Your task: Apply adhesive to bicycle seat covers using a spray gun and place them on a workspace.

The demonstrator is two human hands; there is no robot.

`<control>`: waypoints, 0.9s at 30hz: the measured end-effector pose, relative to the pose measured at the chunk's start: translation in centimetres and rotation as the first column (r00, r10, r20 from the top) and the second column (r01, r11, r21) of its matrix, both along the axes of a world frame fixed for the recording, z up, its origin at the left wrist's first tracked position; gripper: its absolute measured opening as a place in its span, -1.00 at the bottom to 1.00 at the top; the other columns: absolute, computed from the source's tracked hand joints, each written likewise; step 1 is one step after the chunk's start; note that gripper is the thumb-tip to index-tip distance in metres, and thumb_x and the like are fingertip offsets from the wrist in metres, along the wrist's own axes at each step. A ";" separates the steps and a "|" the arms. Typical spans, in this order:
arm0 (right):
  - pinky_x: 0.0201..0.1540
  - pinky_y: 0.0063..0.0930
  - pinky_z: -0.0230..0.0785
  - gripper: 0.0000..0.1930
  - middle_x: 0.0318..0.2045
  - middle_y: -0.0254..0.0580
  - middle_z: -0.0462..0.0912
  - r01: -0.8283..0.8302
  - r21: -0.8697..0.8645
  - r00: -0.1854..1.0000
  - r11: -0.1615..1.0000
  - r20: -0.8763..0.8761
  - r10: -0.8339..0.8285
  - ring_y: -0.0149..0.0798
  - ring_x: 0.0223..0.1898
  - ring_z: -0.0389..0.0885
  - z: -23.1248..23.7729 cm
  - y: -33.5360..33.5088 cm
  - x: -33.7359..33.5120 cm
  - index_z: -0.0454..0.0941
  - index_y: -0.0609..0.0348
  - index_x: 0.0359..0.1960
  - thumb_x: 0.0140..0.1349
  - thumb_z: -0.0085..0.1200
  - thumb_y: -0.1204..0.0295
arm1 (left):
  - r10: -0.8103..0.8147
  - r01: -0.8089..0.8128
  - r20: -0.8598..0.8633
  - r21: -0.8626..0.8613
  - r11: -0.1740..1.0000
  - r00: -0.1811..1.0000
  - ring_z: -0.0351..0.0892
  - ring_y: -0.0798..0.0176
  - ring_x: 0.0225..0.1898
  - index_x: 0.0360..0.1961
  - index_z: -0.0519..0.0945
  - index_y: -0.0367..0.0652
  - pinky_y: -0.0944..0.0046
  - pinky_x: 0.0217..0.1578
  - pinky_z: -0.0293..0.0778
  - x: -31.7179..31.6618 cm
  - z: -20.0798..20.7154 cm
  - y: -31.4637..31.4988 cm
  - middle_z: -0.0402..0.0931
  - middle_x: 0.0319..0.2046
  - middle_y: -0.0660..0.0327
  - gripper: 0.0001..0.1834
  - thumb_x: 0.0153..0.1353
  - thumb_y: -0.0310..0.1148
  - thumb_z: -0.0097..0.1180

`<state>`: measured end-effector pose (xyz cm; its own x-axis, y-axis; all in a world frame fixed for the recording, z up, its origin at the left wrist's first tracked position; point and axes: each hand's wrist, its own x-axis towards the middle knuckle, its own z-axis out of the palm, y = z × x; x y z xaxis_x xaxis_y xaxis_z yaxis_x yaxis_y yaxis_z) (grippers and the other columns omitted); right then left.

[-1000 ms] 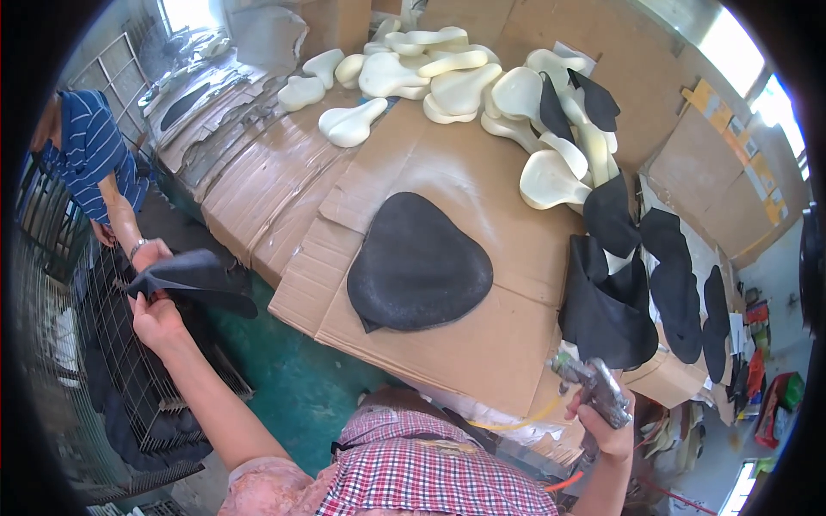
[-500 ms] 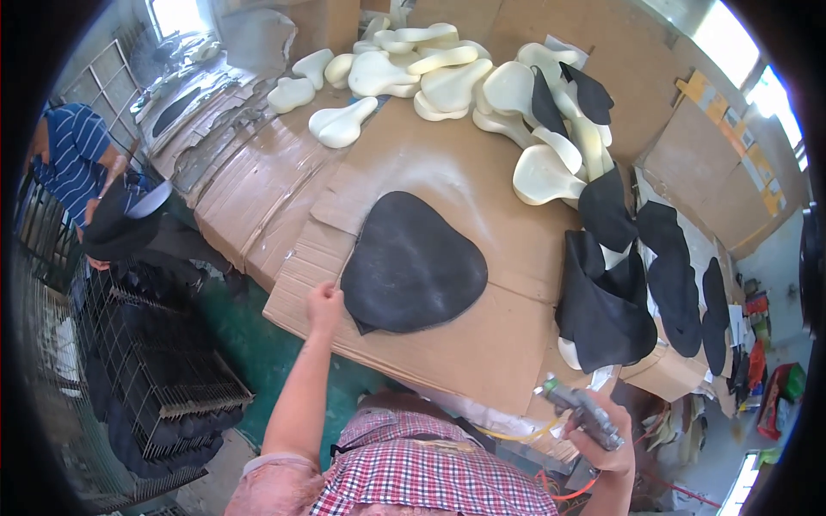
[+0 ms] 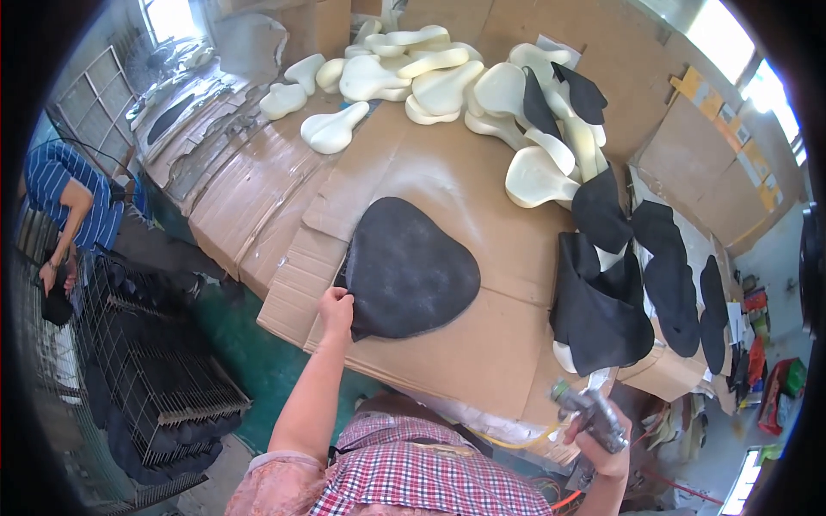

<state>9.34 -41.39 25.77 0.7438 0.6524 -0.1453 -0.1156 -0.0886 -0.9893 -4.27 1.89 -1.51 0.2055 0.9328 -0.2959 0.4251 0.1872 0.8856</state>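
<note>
A black, rounded sheet (image 3: 415, 267) is laid flat on brown cardboard (image 3: 508, 335), cream saddle-shaped pads (image 3: 334, 129) beyond left uncovered — left hand (image 3: 336, 311) pinching the sheet's edge, right hand (image 3: 611, 454) clasping a grey metal spray gun (image 3: 601, 420).

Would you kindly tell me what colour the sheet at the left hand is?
The sheet is black with faint greyish smudges, seen in the head view.

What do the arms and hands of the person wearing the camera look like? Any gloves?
No gloves: the left hand and right hand are bare. The left forearm is bare too, below a pinkish, mottled short sleeve. The right forearm shows bare; its sleeve is out of view.
</note>
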 end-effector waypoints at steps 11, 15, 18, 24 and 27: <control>-0.22 -0.44 0.45 -0.38 -0.33 -0.07 0.57 -0.098 0.060 0.995 0.993 -0.020 0.100 -0.29 -0.29 0.57 -0.9 0.2 -0.4 0.35 0.41 0.12 -0.11 0.18 0.67 | 0.138 0.309 0.761 -0.413 0.857 0.634 0.50 0.13 -0.08 0.23 0.26 0.00 0.09 -0.20 0.51 8.2 8.4 -0.5 0.42 0.00 0.17 -0.38 0.11 -0.69 -0.14; -0.22 -0.45 0.44 -0.37 -0.31 -0.08 0.57 -0.114 0.019 0.992 0.993 -0.043 0.115 -0.30 -0.31 0.57 -0.9 -0.5 -0.7 0.36 0.40 0.11 -0.12 0.20 0.66 | 0.054 0.412 0.953 -0.179 0.894 0.298 0.51 0.20 -0.06 0.11 0.35 -0.03 0.08 -0.01 0.45 12.6 19.1 1.1 0.46 -0.05 0.25 -0.50 0.11 -0.63 -0.06; -0.22 -0.45 0.43 -0.38 -0.31 -0.10 0.58 -0.088 -0.014 0.996 0.996 -0.011 0.088 -0.31 -0.31 0.57 -0.8 -0.5 -1.0 0.37 0.38 0.11 -0.12 0.19 0.67 | -0.031 0.405 0.993 -0.018 0.914 0.114 0.53 0.25 -0.07 0.06 0.40 -0.10 0.20 -0.06 0.48 11.5 26.2 2.5 0.52 -0.09 0.25 -0.59 0.16 -0.61 -0.06; -0.25 -0.49 0.41 -0.39 -0.35 -0.14 0.59 -0.249 -0.050 0.965 0.967 -0.092 0.244 -0.34 -0.34 0.57 -0.6 -1.4 -1.2 0.39 0.39 0.09 -0.13 0.18 0.66 | -0.098 0.352 0.993 0.117 0.929 -0.073 0.49 0.11 0.01 0.04 0.42 -0.25 0.12 0.03 0.44 2.2 29.9 5.6 0.50 -0.04 0.06 -0.67 0.24 -0.58 -0.12; -0.27 -0.51 0.42 -0.41 -0.39 -0.15 0.58 -0.031 -0.053 0.999 0.998 0.015 0.031 -0.39 -0.35 0.56 0.8 -0.7 -1.9 0.39 0.40 0.08 -0.11 0.18 0.63 | -0.018 0.152 0.999 0.013 0.988 0.031 0.49 0.04 0.02 0.03 0.43 -0.28 0.01 0.09 0.37 -4.0 28.2 8.3 0.49 -0.02 0.01 -0.68 0.24 -0.56 -0.11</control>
